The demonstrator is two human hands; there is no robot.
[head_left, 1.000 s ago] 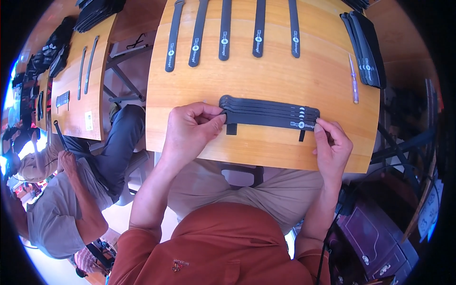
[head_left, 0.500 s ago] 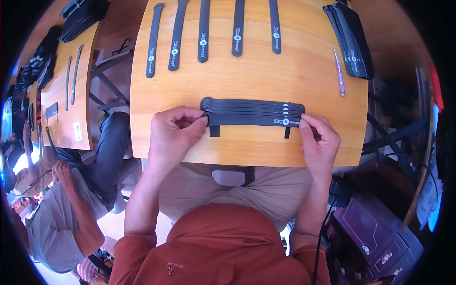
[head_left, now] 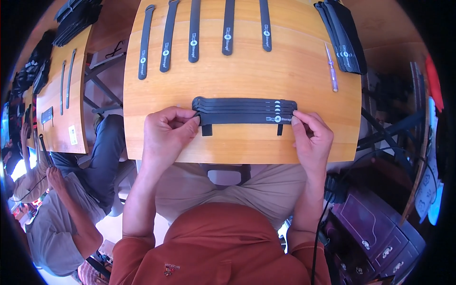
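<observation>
Near the front edge of the table, several black fabric straps lie overlapped in a fanned, sideways bundle with white printing toward the right end. My left hand pinches the bundle's left end between thumb and fingers. At the right end, my right hand grips the front strap's tip the same way. Two short black tabs, a left one and a right one, stick out below the bundle's front edge.
Across the far side lie several single black straps in a row. A screwdriver with a clear purplish handle sits at right, beside a stack of black straps. On the left, a co-worker sits by another wooden table.
The whole view has shifted slightly, moving the table a little to the left. Both hands keep their pinch on the strap bundle, which stays in place on the table.
</observation>
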